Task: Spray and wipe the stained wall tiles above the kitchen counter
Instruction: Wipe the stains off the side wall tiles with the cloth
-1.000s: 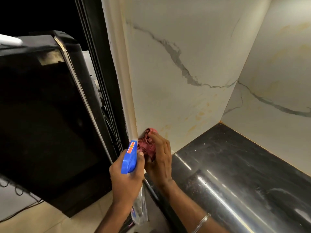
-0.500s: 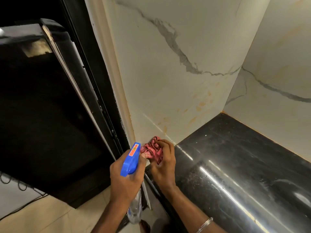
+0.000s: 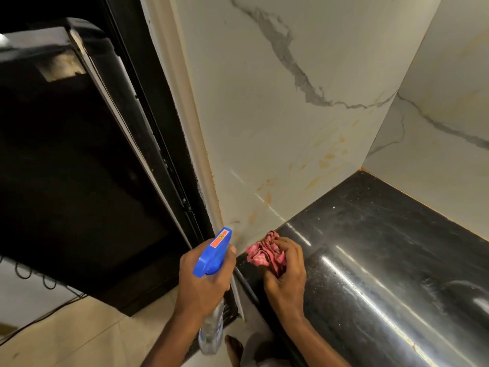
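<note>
The white marble-look wall tile (image 3: 264, 123) carries orange-brown stains (image 3: 324, 160) in its lower part, just above the counter. My left hand (image 3: 203, 282) grips a clear spray bottle with a blue trigger head (image 3: 213, 251), its nozzle aimed at the tile's bottom left corner. My right hand (image 3: 287, 271) holds a crumpled red cloth (image 3: 263, 252) on the near left corner of the black counter (image 3: 383, 260), right below the tile.
A black appliance (image 3: 74, 165) stands to the left of the wall edge, with cables (image 3: 34, 282) hanging under it. A second marble tile wall (image 3: 444, 128) closes the counter on the right. Beige floor (image 3: 79, 335) lies below.
My right hand and the cloth have come down off the tile onto the counter's corner. The left hand with the bottle has stayed beside it while the view dropped and shifted.
</note>
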